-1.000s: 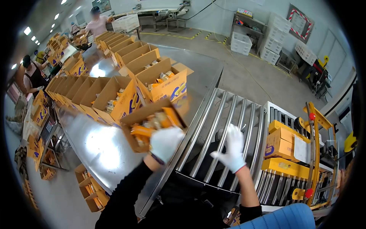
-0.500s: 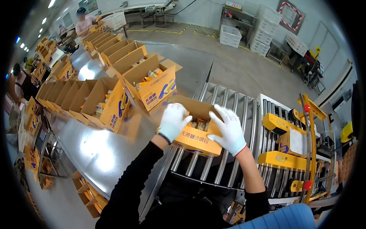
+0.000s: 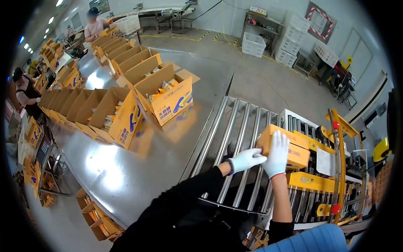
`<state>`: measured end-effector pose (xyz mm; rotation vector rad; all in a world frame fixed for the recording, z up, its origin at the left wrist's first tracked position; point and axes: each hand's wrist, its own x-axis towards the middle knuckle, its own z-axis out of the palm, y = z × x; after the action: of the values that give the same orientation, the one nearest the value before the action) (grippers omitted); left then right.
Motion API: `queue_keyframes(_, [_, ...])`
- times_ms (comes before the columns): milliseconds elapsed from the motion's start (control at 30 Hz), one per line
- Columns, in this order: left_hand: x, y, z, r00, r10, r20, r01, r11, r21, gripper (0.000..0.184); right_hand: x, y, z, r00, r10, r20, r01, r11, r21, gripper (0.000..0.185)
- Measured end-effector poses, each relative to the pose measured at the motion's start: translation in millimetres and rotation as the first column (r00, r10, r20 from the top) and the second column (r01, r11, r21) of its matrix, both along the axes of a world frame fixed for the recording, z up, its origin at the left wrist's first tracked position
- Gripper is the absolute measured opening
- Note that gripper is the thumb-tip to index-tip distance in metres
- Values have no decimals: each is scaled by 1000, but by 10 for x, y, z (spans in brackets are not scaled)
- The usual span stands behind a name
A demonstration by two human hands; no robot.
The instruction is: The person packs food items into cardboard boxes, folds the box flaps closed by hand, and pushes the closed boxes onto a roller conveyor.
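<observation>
Head view: the box [image 3: 297,155] lies right of the left hand [image 3: 244,160], long axis towards the yellow guides [image 3: 312,181], the nearer right hand [image 3: 278,152] flat on it, fingers outstretched, ungripping; left fingers half curled, grip unclear.

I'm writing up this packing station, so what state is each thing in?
Handled carton: top flaps folded down
Right hand: open, flat on the carton
Left hand: at the carton's edge, grip unclear
Nearest table carton: open, packets inside
Metal table: partly covered by cartons
White crates: stacked
</observation>
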<state>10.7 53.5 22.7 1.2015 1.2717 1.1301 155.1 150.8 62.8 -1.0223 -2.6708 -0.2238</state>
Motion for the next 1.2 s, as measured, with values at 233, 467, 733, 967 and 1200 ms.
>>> queue_keyframes(233, [-2244, -1163, 696, -497, 521, -694, -502, 480, 719, 20, 272, 181, -34, 995, 62, -81, -51, 989, 137, 41])
queue_keyframes(467, [-1865, -1718, 567, -4, 654, -756, -337, 711, 617, 13, -562, -491, -736, 852, 163, -498, -470, 659, -587, 88])
queue_keyframes(733, [-1381, -1828, 817, 830, 449, -331, -368, 886, 281, 19, -403, -800, -86, 703, 603, -376, -706, 656, -269, 67])
queue_keyframes(967, [-1507, -1295, 592, 751, 470, -464, -439, 880, 181, 26, -310, -550, 92, 781, 241, -576, -589, 588, -554, 34])
queue_keyframes(1200, [-1478, -1321, 403, 607, 631, -483, -468, 775, 424, 23, -348, -637, 108, 788, 265, -556, -584, 609, -536, 41])
